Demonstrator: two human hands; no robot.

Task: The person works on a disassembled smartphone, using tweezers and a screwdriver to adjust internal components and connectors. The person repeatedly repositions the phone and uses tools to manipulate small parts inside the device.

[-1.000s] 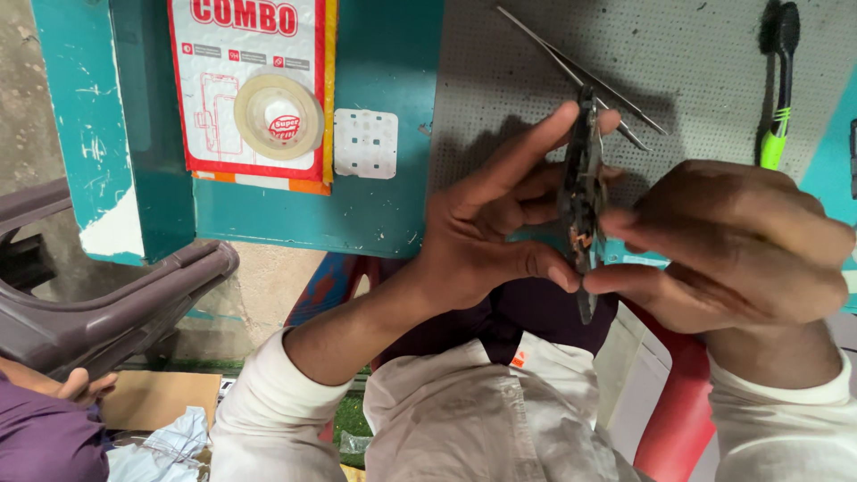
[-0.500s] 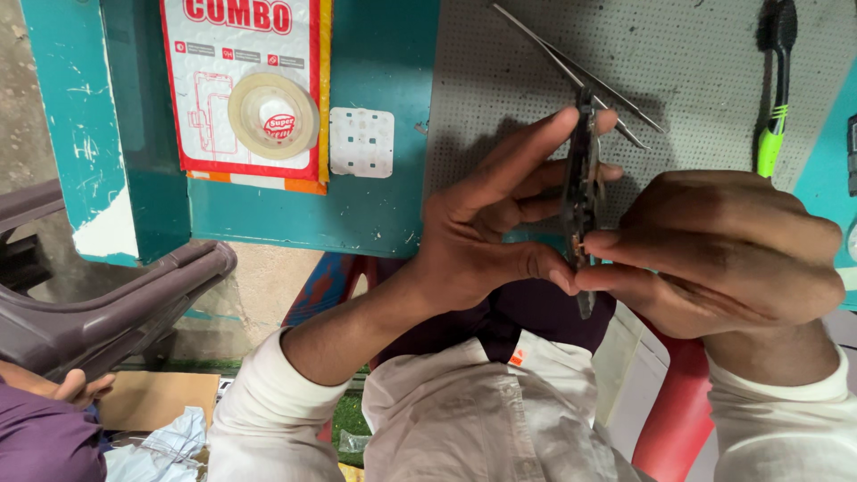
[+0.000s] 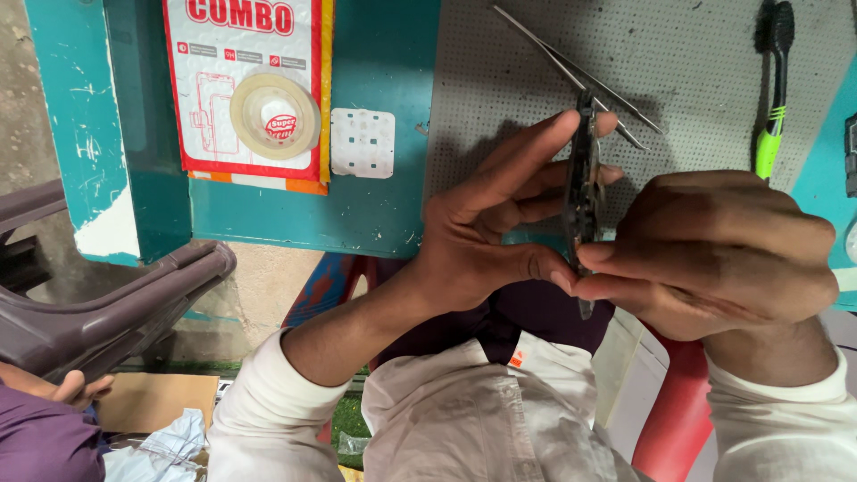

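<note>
Your left hand and right hand pinch the thin dark device edge-on between them (fingers closed around it), raised above the grey table, near the tweezers.

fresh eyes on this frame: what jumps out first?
Centre right, the left hand and right hand pinch a thin dark device edge-on above the grey perforated mat. Metal tweezers lie on the mat just behind it. At upper left, a roll of clear tape sits on a red-and-white packet.
</note>
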